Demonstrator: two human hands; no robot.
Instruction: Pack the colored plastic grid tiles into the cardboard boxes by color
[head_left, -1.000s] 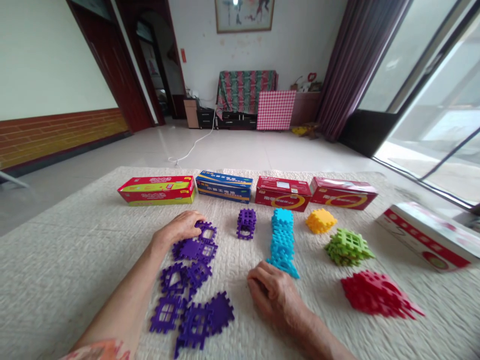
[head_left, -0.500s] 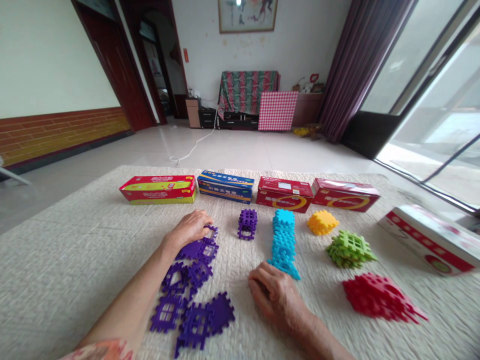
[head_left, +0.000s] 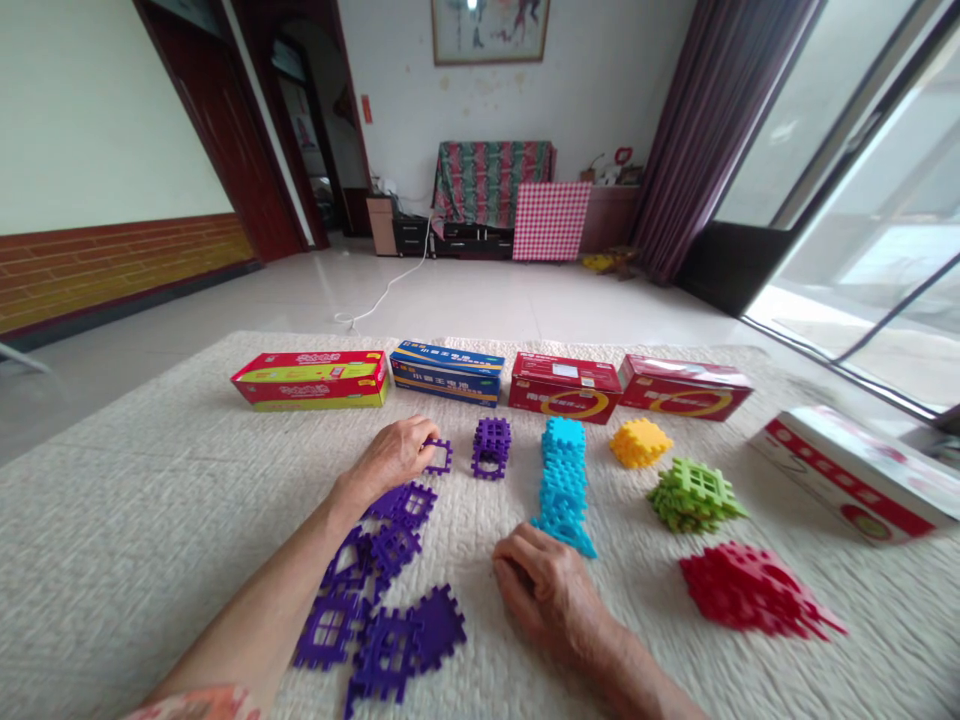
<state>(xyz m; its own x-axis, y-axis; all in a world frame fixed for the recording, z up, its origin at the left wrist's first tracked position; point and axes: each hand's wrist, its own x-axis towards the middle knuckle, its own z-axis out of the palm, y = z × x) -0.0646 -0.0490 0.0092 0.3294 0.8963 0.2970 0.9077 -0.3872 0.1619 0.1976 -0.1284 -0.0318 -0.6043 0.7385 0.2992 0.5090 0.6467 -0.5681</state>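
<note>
My left hand point(head_left: 401, 452) is closed on the edge of a purple open-frame building tile point(head_left: 439, 457), left of a small purple tile stack point(head_left: 491, 447). Below that hand and forearm, several loose purple tiles point(head_left: 395, 546) lie overlapping, some with window grids, one solid. My right hand point(head_left: 546, 580) rests on the cloth with its fingers curled in; whether anything is inside them is hidden. Just beyond its knuckles is a long blue row of tiles point(head_left: 562, 480). Yellow tiles point(head_left: 640, 442), green tiles point(head_left: 694, 494) and a red pile point(head_left: 754, 590) sit to the right.
Along the far side stand a red-and-yellow box point(head_left: 311, 380), a blue box point(head_left: 448, 375) and two dark red boxes point(head_left: 564, 388). A white-and-red box point(head_left: 855, 475) lies at the right. A cream textured cloth point(head_left: 172, 480) covers the surface.
My left hand has moved right with the purple frame tile, away from the loose purple tiles and closer to the purple stack. My right hand stays in place.
</note>
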